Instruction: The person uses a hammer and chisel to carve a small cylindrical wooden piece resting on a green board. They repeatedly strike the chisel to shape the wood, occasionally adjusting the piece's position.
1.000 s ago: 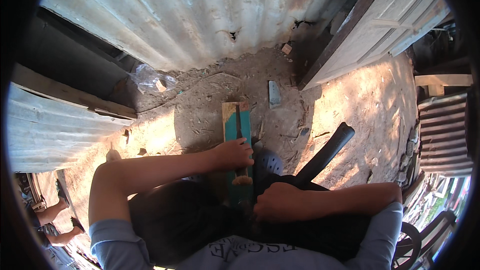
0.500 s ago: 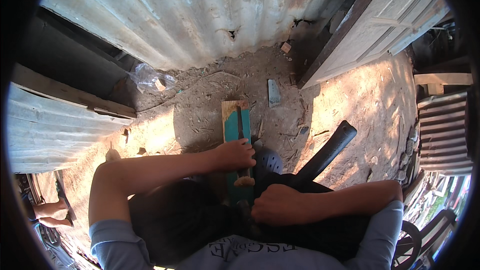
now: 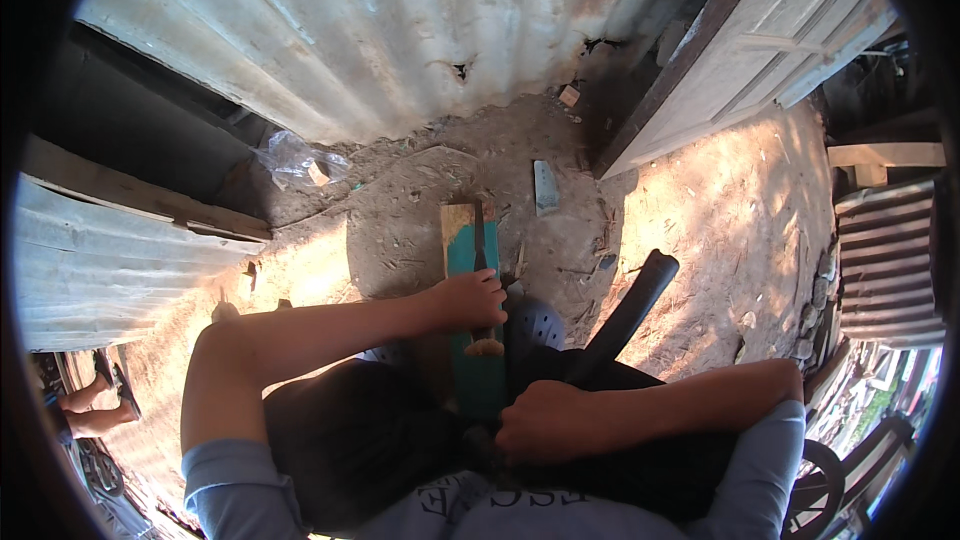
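Observation:
A long board [image 3: 461,250], painted teal with bare wood at its far end, lies lengthwise in front of me between my legs. My left hand [image 3: 472,300] is closed round a chisel [image 3: 479,232], whose dark blade points away from me along the board. The chisel's pale, frayed handle end [image 3: 484,348] sticks out on the near side of the fist. My right hand [image 3: 545,422] is closed round a tool with a long black handle [image 3: 628,310], which slants up to the right and has a flared end. The tool's head is dark and hard to make out near my lap.
Corrugated metal sheet [image 3: 330,30] stands ahead, with a panelled door [image 3: 740,60] at the right. A flat grey-white piece [image 3: 545,186], a clear plastic bag [image 3: 292,158] and wood chips lie on the dirt floor. Another person's legs [image 3: 95,410] show at far left.
The black-handled tool has tilted, its flared end moving left and slightly down. My right hand has shifted slightly left and down. My left hand keeps hold of the chisel, almost unmoved.

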The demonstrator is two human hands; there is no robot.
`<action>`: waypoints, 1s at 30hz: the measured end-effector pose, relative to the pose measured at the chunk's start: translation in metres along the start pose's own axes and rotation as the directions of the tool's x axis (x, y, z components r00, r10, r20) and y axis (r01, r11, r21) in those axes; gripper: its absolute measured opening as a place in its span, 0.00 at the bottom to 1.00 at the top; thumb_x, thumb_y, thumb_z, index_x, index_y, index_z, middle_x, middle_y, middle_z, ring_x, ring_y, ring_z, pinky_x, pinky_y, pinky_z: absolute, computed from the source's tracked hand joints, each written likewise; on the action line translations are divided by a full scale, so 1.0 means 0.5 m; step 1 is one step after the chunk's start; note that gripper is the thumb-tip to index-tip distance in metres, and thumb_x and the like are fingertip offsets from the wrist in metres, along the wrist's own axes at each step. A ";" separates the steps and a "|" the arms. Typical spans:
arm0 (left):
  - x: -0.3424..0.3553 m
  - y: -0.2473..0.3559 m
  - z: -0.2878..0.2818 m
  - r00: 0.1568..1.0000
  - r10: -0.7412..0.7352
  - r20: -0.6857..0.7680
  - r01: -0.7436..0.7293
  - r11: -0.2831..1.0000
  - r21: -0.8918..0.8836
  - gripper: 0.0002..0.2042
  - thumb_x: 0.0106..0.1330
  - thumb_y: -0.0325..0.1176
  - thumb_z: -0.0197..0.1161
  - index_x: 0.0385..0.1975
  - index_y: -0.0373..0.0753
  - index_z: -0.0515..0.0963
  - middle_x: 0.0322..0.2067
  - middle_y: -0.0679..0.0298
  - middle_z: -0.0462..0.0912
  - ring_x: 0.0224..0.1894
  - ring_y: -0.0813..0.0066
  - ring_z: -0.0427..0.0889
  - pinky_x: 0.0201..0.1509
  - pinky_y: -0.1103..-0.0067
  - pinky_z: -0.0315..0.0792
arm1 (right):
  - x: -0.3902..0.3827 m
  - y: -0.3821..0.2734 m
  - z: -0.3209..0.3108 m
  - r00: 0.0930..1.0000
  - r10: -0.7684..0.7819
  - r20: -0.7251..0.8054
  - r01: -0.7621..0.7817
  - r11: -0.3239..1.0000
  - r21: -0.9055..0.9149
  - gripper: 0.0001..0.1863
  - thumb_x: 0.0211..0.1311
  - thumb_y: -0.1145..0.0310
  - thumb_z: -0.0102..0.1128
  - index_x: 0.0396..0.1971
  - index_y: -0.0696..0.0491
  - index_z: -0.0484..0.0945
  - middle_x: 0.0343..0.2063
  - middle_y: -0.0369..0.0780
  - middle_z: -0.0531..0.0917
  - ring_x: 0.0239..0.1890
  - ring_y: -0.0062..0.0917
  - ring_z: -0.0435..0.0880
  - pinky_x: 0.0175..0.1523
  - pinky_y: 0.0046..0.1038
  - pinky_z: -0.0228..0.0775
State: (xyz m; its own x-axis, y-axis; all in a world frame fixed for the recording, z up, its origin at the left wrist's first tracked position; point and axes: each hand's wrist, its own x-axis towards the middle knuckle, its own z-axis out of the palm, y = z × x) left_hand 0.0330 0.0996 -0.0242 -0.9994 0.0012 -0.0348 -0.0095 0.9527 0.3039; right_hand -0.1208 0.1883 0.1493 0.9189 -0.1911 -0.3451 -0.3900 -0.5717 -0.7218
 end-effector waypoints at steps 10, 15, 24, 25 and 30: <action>-0.011 0.059 -0.011 0.999 0.001 -0.036 -0.006 0.992 -0.127 0.04 0.54 0.30 0.58 0.29 0.46 0.75 0.32 0.65 0.75 0.43 0.68 0.76 0.58 0.70 0.64 | -0.043 0.036 -0.050 0.942 0.272 0.197 -0.267 0.962 -0.052 0.13 0.58 0.61 0.55 0.20 0.53 0.79 0.18 0.43 0.81 0.25 0.37 0.83 0.29 0.36 0.74; -0.015 0.012 -0.107 0.987 -0.139 -0.077 0.098 0.915 -0.391 0.10 0.53 0.30 0.61 0.35 0.43 0.74 0.34 0.62 0.76 0.44 0.63 0.75 0.56 0.71 0.67 | -0.128 0.034 -0.125 0.931 0.357 -0.073 -0.359 0.933 -0.014 0.16 0.58 0.55 0.58 0.24 0.53 0.78 0.17 0.44 0.79 0.24 0.39 0.81 0.28 0.35 0.71; 0.027 -0.135 -0.202 0.770 -0.635 -0.068 0.303 0.457 -0.836 0.07 0.54 0.31 0.63 0.26 0.39 0.71 0.24 0.67 0.75 0.32 0.75 0.76 0.38 0.76 0.70 | -0.143 0.100 -0.092 0.327 0.410 -0.852 -0.106 0.911 0.398 0.07 0.62 0.72 0.54 0.30 0.60 0.72 0.10 0.34 0.68 0.11 0.14 0.65 0.18 0.20 0.52; 0.042 -0.149 -0.207 0.751 -0.656 -0.077 0.313 0.457 -0.833 0.07 0.55 0.31 0.63 0.26 0.39 0.71 0.24 0.68 0.75 0.31 0.77 0.76 0.37 0.76 0.70 | -0.140 0.099 -0.086 0.268 0.474 -0.839 -0.041 0.875 0.482 0.08 0.65 0.70 0.52 0.31 0.60 0.72 0.10 0.33 0.68 0.10 0.13 0.64 0.17 0.19 0.51; 0.075 -0.164 -0.173 0.642 -0.759 -0.104 0.183 0.284 -0.941 0.06 0.55 0.31 0.62 0.28 0.38 0.73 0.25 0.69 0.77 0.28 0.79 0.76 0.35 0.76 0.71 | -0.107 0.115 -0.078 0.111 0.664 -0.740 0.156 0.723 0.673 0.13 0.71 0.63 0.43 0.31 0.58 0.69 0.08 0.29 0.62 0.09 0.10 0.57 0.15 0.17 0.48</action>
State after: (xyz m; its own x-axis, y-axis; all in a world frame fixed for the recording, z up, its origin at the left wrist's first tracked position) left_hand -0.0067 -0.0046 0.0322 -0.6383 -0.7542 -0.1539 -0.2168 -0.0158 0.9761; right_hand -0.1899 0.1348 0.1497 -0.1128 -0.9909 -0.0737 -0.1787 0.0932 -0.9795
